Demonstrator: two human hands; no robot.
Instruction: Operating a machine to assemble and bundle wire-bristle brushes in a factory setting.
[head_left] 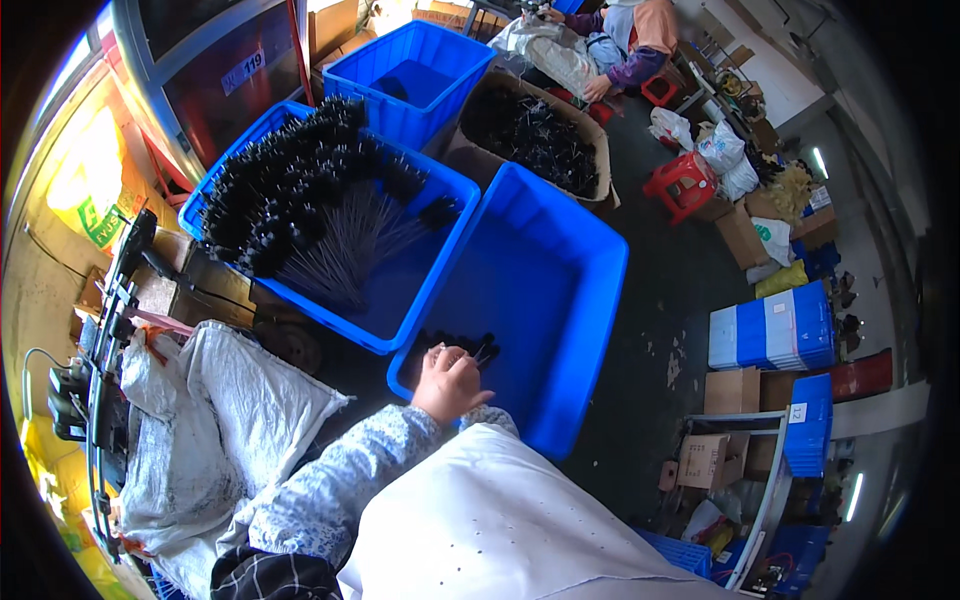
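My left hand (pixel 450 384) reaches over the near corner of a blue plastic bin (pixel 612 290), its fingers bent and closed. Just beyond the fingertips is a small bunch of black brush-like pieces (pixel 485 350) with thin stems; I cannot make out exactly what the fingers hold. Of my right arm only a patterned cuff shows beside the white apron (pixel 470 505); that hand is hidden behind my left hand and the apron. To the left, a second blue bin (pixel 405 330) holds a large heap of black bristly brushes (pixel 290 190), their thin wire stems fanned toward me.
Behind stand another blue bin (pixel 450 95) and a carton (pixel 600 165) of black pieces. White woven sacks (pixel 240 410) lie at left beside a metal frame. Red stools (pixel 680 185), stacked blue-and-white crates (pixel 770 330) and shelving line the right. Another person (pixel 630 60) works at the far end.
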